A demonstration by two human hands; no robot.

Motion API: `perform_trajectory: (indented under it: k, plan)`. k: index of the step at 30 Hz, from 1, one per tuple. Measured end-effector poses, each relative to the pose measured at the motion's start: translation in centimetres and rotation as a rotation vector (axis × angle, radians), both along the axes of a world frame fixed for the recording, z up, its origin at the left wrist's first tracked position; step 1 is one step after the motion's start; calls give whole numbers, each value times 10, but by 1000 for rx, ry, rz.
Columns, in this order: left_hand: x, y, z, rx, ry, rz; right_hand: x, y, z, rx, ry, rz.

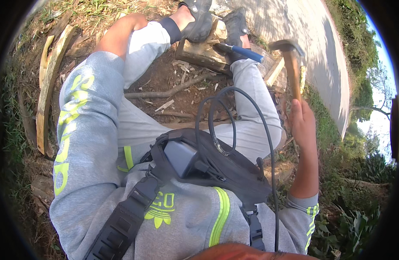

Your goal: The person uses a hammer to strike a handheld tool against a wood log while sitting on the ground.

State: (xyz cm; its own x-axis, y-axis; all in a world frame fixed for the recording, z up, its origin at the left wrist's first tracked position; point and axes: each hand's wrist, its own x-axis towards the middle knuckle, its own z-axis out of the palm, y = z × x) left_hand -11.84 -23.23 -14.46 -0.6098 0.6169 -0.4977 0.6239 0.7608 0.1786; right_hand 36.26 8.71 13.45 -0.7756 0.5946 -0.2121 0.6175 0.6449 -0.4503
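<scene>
My right hand (302, 121) is closed round the wooden handle of a hammer (291, 71), raised to the right with its head slightly blurred. A chisel (247, 53) with a blue handle lies at a slant, its blade end at a split wood block (201, 55). Neither hand touches the chisel. Black clogs (198, 24) on my feet flank the block's pale, chipped upper part. My left hand (136, 21) is by my left shin at the upper left; its fingers are hidden.
Long split wood pieces (54, 86) lie at the left. Wood chips and a stick (169, 93) are on the soil between my legs. A black waist bag (234, 173) with a looping cable (268, 130) sits on my lap. A paved path (312, 47) runs along the right.
</scene>
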Motion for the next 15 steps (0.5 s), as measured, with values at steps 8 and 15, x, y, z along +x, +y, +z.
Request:
perform_trajectory:
  k: [8, 15]
  plan:
    - [12, -1, 24, -4, -104, 70, 31, 3, 14, -405, 76, -262]
    - [6, 2, 11, -36, -99, 32, 21, -23, -8, -128, 47, -39]
